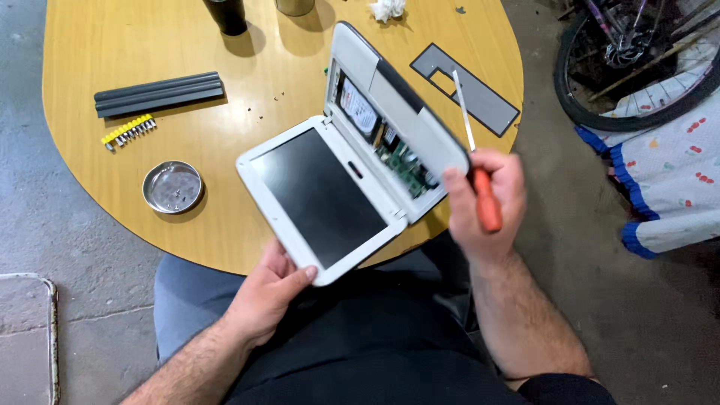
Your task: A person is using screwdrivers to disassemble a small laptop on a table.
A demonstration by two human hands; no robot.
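Here the left hand grips the near corner of a small white laptop, fingers curled under the screen half and thumb along its edge, so the machine is held above the front edge of the oval wooden table and over the person's lap. The laptop is folded open, its dark screen facing up, while the other half stands tilted with its cover off, showing a hard drive and green circuit boards. The right hand is closed around the orange handle of a screwdriver, whose shaft points up and away, just beside the laptop's right edge. On the table lie a dark grey frame panel, a round metal dish, a yellow strip of screwdriver bits and a grey ribbed case. A bicycle wheel stands at the far right.
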